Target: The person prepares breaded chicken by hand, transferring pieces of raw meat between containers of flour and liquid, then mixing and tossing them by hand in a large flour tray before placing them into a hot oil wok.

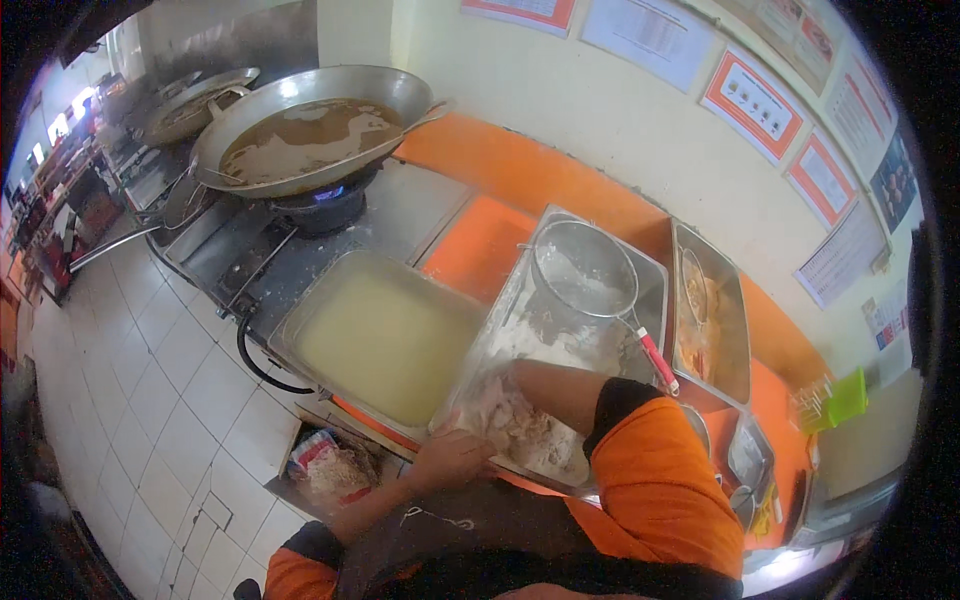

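A deep rectangular metal tray (pixel 660 274) holding white flour (pixel 536 341) lies before me. My left hand (pixel 454 454) grips the rim at the tray's near left corner. My right arm reaches across the tray, and my right hand (pixel 491 396) is down in the flour at its left side. Flour-coated food pieces (pixel 517 435) lie clumped beside that hand. Blur and flour hide the right fingers, so their grip does not show. A round wire-mesh sieve (pixel 585 268) with a red handle rests across the tray's far end.
Left of the flour sits a tub of cloudy yellowish liquid (pixel 382 337). Beyond it, a large wok (pixel 409 86) of oil stands over a lit burner (pixel 326 195). Another metal container (pixel 739 337) with a strainer is on the right. An open box (pixel 285 487) with a bag stands below.
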`<state>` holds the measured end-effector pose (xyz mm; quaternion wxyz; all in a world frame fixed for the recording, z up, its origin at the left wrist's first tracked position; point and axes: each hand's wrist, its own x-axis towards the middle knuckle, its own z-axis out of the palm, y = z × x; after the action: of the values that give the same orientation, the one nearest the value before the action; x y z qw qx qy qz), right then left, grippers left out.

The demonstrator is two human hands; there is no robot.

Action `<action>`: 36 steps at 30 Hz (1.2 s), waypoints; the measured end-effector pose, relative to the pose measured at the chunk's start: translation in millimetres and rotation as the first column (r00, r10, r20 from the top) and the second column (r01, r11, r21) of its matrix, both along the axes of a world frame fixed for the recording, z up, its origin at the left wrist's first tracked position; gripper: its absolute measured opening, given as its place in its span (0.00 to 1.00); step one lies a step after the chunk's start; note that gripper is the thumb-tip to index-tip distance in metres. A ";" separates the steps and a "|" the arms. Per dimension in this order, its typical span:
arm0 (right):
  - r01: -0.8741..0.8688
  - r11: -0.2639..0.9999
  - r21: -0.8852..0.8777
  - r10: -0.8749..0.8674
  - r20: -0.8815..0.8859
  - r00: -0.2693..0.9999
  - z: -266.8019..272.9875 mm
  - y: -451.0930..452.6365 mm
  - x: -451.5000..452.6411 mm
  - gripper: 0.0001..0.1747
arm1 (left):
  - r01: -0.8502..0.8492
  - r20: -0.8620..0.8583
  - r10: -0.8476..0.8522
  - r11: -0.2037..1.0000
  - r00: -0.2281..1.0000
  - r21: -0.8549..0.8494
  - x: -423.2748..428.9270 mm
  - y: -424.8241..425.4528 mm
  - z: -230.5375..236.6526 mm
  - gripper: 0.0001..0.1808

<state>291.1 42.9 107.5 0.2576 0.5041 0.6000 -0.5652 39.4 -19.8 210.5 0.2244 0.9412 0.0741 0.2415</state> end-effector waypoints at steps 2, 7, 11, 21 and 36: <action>-0.049 0.999 -0.010 0.049 -0.057 0.997 7.3 -13.9 -8.3 0.13 | -0.013 -0.032 0.013 1.000 0.999 -0.009 -1.1 1.9 1.7 0.13; -0.093 0.994 0.058 0.094 -0.009 0.996 79.7 -78.3 25.1 0.14 | 0.016 0.102 -0.025 0.996 0.994 0.086 0.9 4.7 4.4 0.13; -0.392 0.852 0.348 0.288 0.314 0.905 150.9 -140.0 12.4 0.16 | 0.014 0.091 -0.020 0.998 0.996 0.067 1.7 0.2 -3.4 0.13; -0.505 0.691 0.517 0.094 0.629 0.772 92.3 -119.5 23.2 0.15 | -0.019 0.133 0.005 0.994 0.991 0.106 6.4 -2.5 1.0 0.13; -0.401 0.775 0.488 -0.042 0.672 0.739 166.4 -100.7 -36.9 0.21 | -0.012 0.040 0.009 0.998 0.999 0.059 7.0 -1.7 -11.5 0.09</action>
<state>254.1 -57.8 273.8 0.3305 0.6582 0.6686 -0.1027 46.4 -21.5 199.0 0.1967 0.9420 0.0674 0.2633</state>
